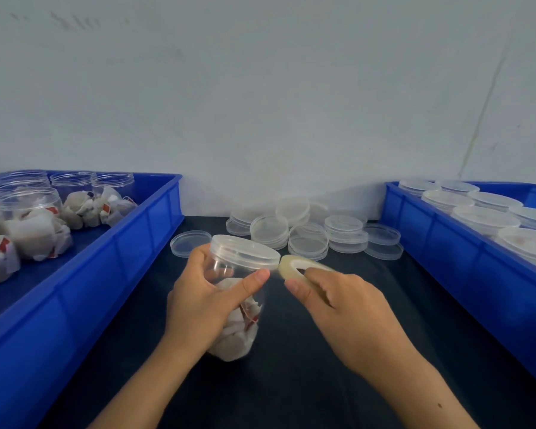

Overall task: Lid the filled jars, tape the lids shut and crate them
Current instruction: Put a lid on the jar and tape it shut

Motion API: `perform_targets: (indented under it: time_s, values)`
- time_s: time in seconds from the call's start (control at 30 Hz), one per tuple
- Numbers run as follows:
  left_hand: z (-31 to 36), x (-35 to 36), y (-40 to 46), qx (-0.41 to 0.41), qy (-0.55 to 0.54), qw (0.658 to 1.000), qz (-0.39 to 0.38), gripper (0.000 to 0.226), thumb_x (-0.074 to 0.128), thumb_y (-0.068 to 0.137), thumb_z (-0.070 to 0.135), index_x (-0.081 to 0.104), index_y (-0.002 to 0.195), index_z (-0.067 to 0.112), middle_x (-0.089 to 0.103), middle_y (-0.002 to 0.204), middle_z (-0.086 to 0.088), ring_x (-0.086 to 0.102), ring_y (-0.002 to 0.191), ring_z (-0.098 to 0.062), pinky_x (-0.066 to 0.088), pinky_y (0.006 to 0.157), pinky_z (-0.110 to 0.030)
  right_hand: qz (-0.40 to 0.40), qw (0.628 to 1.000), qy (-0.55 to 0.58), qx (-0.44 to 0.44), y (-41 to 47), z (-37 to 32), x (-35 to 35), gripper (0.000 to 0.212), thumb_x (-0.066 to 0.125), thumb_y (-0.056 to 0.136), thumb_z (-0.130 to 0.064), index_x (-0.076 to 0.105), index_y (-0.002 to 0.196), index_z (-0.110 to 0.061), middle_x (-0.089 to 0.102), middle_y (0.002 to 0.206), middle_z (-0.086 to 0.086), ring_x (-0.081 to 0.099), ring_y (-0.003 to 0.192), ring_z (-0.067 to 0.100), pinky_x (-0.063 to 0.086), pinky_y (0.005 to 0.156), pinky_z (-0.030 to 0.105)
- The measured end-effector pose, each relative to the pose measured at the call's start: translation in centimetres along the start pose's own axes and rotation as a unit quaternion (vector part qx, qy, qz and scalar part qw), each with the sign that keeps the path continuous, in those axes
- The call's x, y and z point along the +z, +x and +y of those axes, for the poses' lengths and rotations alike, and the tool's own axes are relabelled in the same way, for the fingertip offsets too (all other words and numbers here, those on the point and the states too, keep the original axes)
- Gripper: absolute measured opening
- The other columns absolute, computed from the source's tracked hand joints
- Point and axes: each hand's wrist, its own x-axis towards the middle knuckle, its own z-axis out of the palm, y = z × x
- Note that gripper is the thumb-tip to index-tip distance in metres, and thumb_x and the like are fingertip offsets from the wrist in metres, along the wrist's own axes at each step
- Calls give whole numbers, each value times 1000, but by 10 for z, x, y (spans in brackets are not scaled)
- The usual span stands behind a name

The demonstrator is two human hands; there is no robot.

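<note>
Right now my left hand (203, 300) is wrapped around a clear jar (239, 305) over the middle of the dark table (307, 351), thumb laid across its front just under the lid (245, 252). The jar is tilted, lid leaning away from me, white packets showing inside. My right hand (347, 308) grips a roll of clear tape (300, 267), fingers curled round it, the roll almost touching the lid's right rim. Loose lids (307, 233) sit stacked along the table's far edge. At the left edge stands a blue crate (112, 258) with open filled jars; at the right edge another blue crate (446, 249) holds lidded ones.
</note>
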Motion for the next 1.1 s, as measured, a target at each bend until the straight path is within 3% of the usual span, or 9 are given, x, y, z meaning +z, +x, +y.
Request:
perform_targets:
  time_s: [0.1, 0.2, 0.4, 0.57, 0.63, 0.77, 0.87, 1.0, 1.1]
  values:
    - [0, -1, 2, 8, 15, 1000, -24, 85, 74, 33, 80, 52, 106, 43, 66, 102, 26, 63, 102, -1, 53, 93, -40, -20, 999, -17, 24, 4, 11, 0, 51, 30, 95, -59, 41, 69, -17, 47, 62, 0, 46, 61, 16, 25, 53, 23]
    - [-1, -4, 2, 17, -6, 998, -62, 90, 79, 33, 75, 51, 111, 41, 66, 106, 22, 63, 105, -3, 53, 94, -38, -52, 998, -6, 44, 5, 14, 1, 53, 26, 97, -58, 52, 81, -14, 56, 72, 1, 54, 73, 22, 35, 60, 28]
    - [0, -6, 3, 23, -108, 986, -126, 85, 84, 44, 47, 45, 117, 32, 70, 106, 18, 67, 101, -3, 53, 73, -13, -72, 996, 8, 49, 5, 9, 2, 54, 23, 97, -58, 52, 85, -14, 53, 71, -1, 56, 76, 23, 44, 71, 36]
    - [0, -6, 2, 40, -135, 977, -161, 78, 82, 50, 45, 41, 116, 36, 69, 106, 20, 68, 100, -4, 52, 73, -10, -75, 995, 28, 61, 4, 7, 2, 57, 22, 95, -60, 54, 85, -14, 53, 71, -2, 55, 74, 21, 44, 68, 33]
    - [1, -6, 0, 44, -128, 978, -159, 80, 82, 48, 51, 42, 116, 35, 68, 106, 23, 66, 101, -1, 51, 73, -9, -74, 994, 49, 70, 3, 5, 6, 61, 22, 93, -62, 55, 84, -13, 50, 67, -3, 51, 67, 18, 42, 64, 31]
    - [4, -8, -5, 64, -85, 987, -122, 57, 79, 64, 53, 53, 111, 32, 64, 113, 14, 59, 107, 4, 50, 78, -9, -55, 991, 78, 94, 1, -2, 15, 65, 24, 94, -62, 57, 80, -7, 46, 60, -3, 43, 58, 13, 40, 57, 30]
    - [5, -6, -11, 93, -50, 992, -72, 36, 59, 79, 58, 55, 114, 47, 57, 120, 19, 55, 112, 8, 47, 88, -14, -38, 992, 75, 91, -1, -6, 16, 65, 26, 94, -63, 55, 76, -7, 49, 58, -1, 46, 57, 15, 42, 57, 31]
    - [4, 1, -17, 86, 22, 995, -42, 84, 56, 58, 84, 42, 133, 49, 55, 125, 30, 51, 117, 9, 44, 95, -22, -28, 995, 46, 82, -3, -11, 14, 63, 26, 94, -62, 48, 66, -11, 52, 60, 0, 47, 55, 16, 41, 54, 30]
    - [8, 6, -16, 89, 89, 992, 1, 76, 61, 45, 89, 39, 111, 60, 54, 106, 37, 50, 103, 18, 40, 78, -11, -18, 998, 18, 54, -6, -17, 14, 57, 26, 96, -58, 38, 60, -15, 44, 56, -2, 36, 49, 13, 31, 47, 25]
